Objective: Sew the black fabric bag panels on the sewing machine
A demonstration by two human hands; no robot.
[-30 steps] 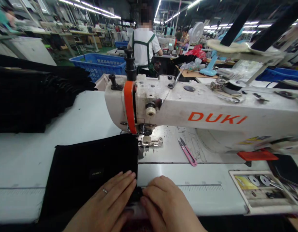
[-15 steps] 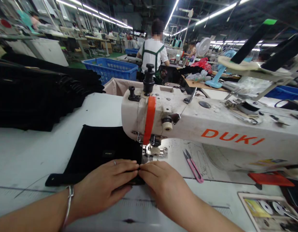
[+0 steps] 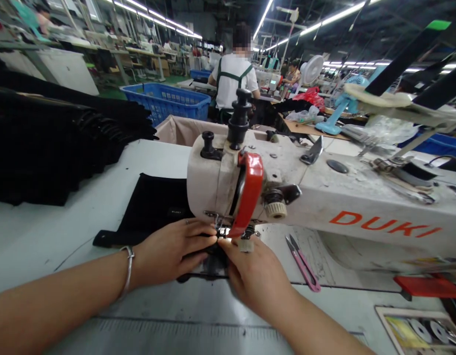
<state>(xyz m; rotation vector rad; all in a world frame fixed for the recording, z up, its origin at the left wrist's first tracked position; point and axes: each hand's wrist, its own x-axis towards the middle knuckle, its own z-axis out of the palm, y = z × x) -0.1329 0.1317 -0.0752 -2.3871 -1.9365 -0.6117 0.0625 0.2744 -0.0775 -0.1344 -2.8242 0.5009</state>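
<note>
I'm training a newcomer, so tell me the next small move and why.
Perhaps nudge the cloth gently forward under the machine: the left hand rests on it, and the fingertips of the right hand are close beside the left's, near the machine's head.

- Black fabric panel (image 3: 156, 197): matte, flat on white tabletop (image 3: 35, 236), just left of sewing machine head (image 3: 207, 182).
- Panel's left edge slants, far corner pointing away; right part hidden from view, edge there can't be made out.
- Small dark label (image 3: 175, 211) on upper face, pale lettering, too small to read.
- Narrow black band (image 3: 115, 239) along near side, sticks out left past panel, end rounded.
- Thin dark thread-like line (image 3: 74, 254) trails off band's left end, across tabletop.
</note>
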